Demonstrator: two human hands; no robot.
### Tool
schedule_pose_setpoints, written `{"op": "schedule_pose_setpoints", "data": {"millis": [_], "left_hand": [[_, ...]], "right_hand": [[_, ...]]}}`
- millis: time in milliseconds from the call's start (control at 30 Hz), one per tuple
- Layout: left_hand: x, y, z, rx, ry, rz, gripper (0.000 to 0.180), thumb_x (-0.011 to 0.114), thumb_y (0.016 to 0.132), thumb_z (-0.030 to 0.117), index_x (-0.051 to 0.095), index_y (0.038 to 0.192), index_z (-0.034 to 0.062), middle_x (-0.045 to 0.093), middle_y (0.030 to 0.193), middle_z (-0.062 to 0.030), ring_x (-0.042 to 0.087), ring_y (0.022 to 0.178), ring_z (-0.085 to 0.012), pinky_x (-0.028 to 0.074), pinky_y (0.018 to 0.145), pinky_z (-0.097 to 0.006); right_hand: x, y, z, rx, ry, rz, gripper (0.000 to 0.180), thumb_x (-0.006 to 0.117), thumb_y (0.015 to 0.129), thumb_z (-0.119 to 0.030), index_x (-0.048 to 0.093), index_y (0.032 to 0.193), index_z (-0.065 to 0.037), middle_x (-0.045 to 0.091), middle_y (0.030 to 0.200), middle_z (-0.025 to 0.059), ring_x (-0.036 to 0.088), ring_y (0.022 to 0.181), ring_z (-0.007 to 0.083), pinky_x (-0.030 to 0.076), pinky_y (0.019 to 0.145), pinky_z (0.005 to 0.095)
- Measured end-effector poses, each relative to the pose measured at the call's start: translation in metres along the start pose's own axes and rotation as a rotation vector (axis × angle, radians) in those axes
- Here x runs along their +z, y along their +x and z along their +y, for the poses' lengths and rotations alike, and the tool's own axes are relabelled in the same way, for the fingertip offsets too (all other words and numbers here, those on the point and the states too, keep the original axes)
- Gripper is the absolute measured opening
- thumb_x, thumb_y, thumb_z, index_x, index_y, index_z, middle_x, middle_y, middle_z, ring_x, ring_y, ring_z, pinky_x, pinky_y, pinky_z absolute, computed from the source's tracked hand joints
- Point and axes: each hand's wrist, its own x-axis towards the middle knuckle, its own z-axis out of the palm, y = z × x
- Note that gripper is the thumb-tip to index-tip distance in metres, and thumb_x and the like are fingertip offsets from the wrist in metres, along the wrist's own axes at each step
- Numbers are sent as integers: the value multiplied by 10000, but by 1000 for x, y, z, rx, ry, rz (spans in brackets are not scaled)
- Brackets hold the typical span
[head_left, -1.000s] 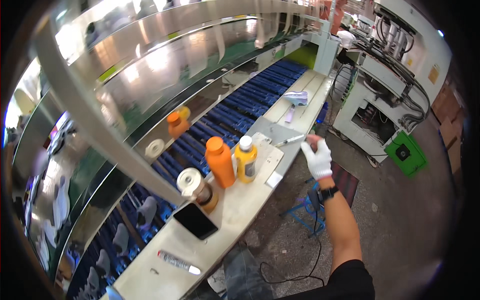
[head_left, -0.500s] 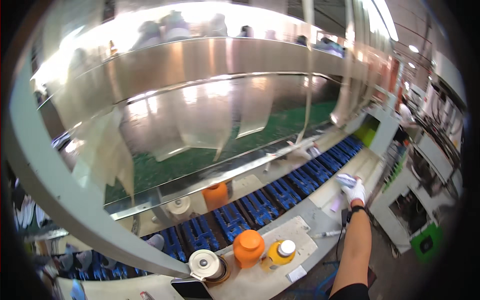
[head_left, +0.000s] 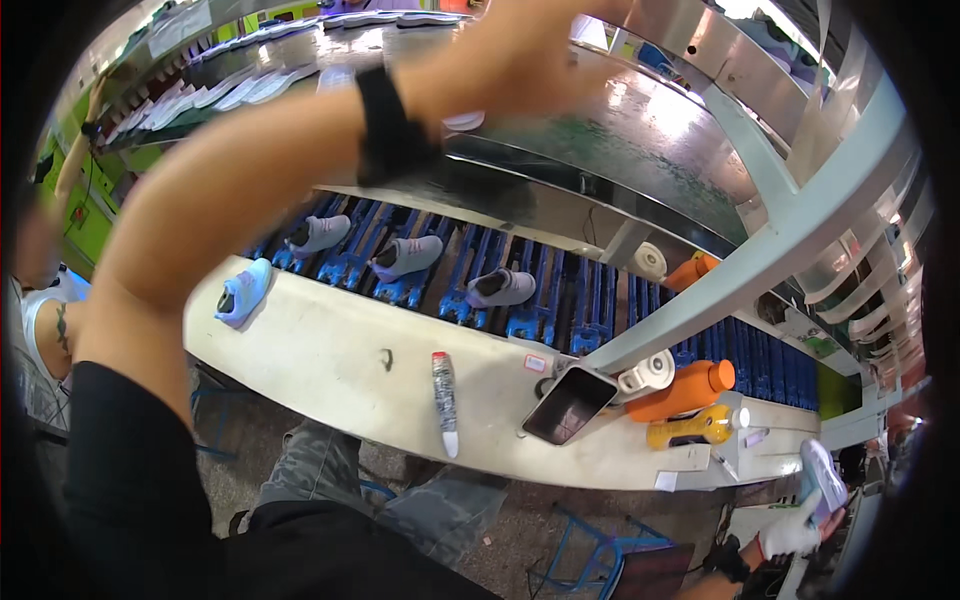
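Note:
My left arm, with a black wristband, reaches up and across the top of the view. My left hand is up by the shiny metal shelf, its fingers hidden. My right hand, in a white glove, is at the lower right and holds a pale purple shoe. Three grey-purple shoes ride on the blue conveyor. A light blue shoe lies on the white bench.
On the bench lie a white tube, a dark rectangular tray, an orange bottle, a yellow bottle and a white roll. A pale metal post slants overhead. Another person stands at the far left.
The view has swung far to the left along the bench. My left arm has risen across the top, and my gloved right hand with the shoe now sits at the lower right.

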Motion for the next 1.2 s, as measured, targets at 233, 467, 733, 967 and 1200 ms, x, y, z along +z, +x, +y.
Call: {"op": "schedule_pose_setpoints", "data": {"millis": [233, 467, 733, 967, 1200], "left_hand": [[167, -235, 64, -19, -114, -628, 565, 843, 854, 326, 631, 1313, 74, 677, 1224, -183, 674, 1112, -386, 563, 906, -475], [243, -298, -14, -763, -89, -1053, 682, 819, 936, 421, 556, 1521, 190, 617, 1469, -253, 725, 1216, -504, 608, 982, -581], [17, -304, 33, -560, -599, -776, 573, 735, 947, 504, 689, 1348, 98, 679, 1161, -293, 709, 1043, -493, 582, 955, -574], [-99, -447, 57, -587, -408, -734, 434, 680, 1041, 363, 690, 1404, 125, 718, 1170, -217, 740, 1046, -414, 588, 961, -519], [-81, -406, 86, -392, -96, -783, 554, 724, 1010, 252, 594, 1523, 89, 736, 1188, -204, 712, 1108, -403, 574, 944, -492]], "right_hand": [[-45, -4, -265, -242, 602, -664, 864, 944, 844, -196, 482, 1558, -45, 629, 1425, 239, 672, 1184, 311, 554, 1044, 459], [96, 5, -518, -795, 846, -615, 863, 1022, 743, -97, 574, 1477, -165, 671, 1376, 229, 709, 1170, 335, 586, 1013, 455], [285, 30, -646, -688, 341, -297, 305, 838, 969, -295, 792, 1151, -55, 774, 1000, 169, 740, 938, 348, 580, 859, 435], [281, -112, -631, -607, 90, -1252, 467, 649, 1019, -492, 783, 1221, -93, 786, 1198, 225, 741, 1145, 442, 567, 1036, 529], [266, -137, -592, -556, 383, -1115, 364, 751, 1018, -388, 788, 1152, -52, 779, 1132, 226, 747, 1074, 432, 595, 966, 489]]}}
